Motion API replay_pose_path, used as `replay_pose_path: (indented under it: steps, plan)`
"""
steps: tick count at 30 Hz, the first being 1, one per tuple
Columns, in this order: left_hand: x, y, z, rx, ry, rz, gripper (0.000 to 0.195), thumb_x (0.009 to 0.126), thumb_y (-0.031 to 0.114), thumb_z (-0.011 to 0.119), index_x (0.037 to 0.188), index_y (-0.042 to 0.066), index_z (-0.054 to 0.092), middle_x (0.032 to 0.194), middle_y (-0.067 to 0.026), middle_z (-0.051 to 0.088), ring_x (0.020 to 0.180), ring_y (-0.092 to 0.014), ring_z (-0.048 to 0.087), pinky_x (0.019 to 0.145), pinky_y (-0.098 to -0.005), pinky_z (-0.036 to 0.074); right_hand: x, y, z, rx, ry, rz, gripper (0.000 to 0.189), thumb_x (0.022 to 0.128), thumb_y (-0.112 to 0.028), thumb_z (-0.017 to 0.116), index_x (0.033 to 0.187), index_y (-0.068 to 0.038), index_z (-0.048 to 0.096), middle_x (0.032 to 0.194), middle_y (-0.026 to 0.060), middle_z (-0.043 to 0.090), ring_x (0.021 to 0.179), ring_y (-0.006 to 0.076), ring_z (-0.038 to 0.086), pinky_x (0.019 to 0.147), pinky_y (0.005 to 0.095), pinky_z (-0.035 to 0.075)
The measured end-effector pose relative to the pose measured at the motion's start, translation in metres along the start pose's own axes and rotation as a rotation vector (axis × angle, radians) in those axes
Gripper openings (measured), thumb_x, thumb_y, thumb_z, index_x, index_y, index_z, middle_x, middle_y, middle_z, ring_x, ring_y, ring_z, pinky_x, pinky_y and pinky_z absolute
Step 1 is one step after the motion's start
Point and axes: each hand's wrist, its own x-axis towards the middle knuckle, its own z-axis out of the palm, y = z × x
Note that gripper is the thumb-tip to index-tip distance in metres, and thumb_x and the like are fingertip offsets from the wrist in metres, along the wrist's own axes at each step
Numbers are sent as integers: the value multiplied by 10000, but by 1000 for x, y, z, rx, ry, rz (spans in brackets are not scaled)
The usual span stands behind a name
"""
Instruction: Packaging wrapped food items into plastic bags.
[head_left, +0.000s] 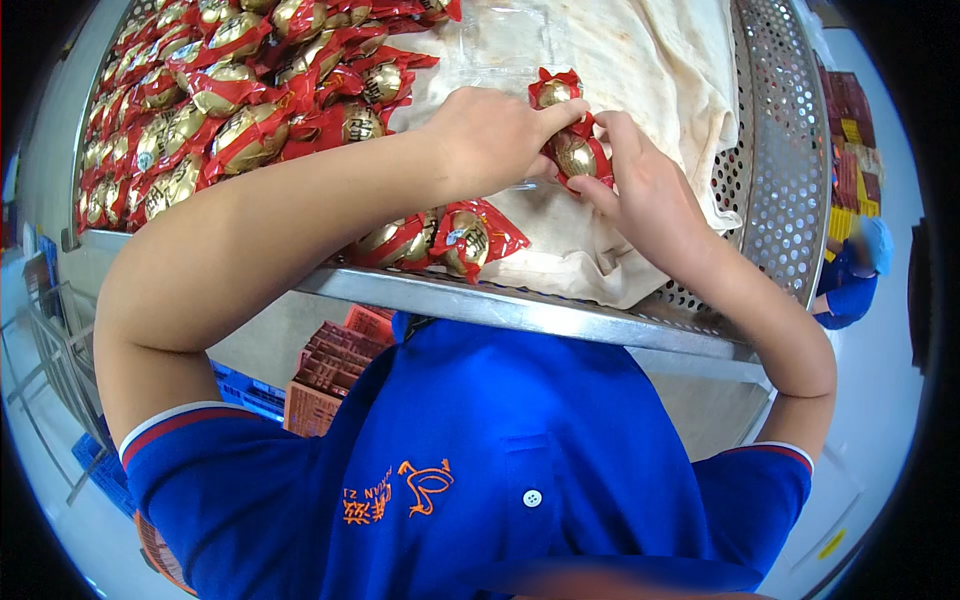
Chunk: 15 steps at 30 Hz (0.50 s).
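Note:
My left hand and my right hand meet over a red-and-gold wrapped egg-shaped packet. The fingers of both hands grip it from opposite sides. A second packet of the same kind lies just beyond, close to my left index finger. Partly under my left hand is a clear plastic tray with moulded hollows. How far the packets sit in its hollows is hidden by my hands. Cream cloth lies beneath. Near the front edge, below my left forearm, rests another wrapped packet.
Many similar packets are heaped across the table's left side. The table has a raised metal front rim and a perforated metal side. Crates stand below. A person in a blue cap is at the far right.

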Motion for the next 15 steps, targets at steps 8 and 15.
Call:
replay_pose_path:
  steps: [8,15]
  plan:
    - [2,-4,11,-7,139,45,611,858,384,607,1408,268,369,789,-137,670,719,-333,661,622,-448,517,-10,36,17,-267,203,-474,540,725,-107,727,1226,-104,528,1215,167,502,961,306,615,758,344,557]
    - [-2,-1,8,-9,82,40,634,847,382,629,1415,292,364,793,-131,667,722,-322,667,623,-438,522,-12,31,13,-274,111,-519,405,785,-65,641,1179,-37,553,1039,113,580,890,270,631,713,340,550]
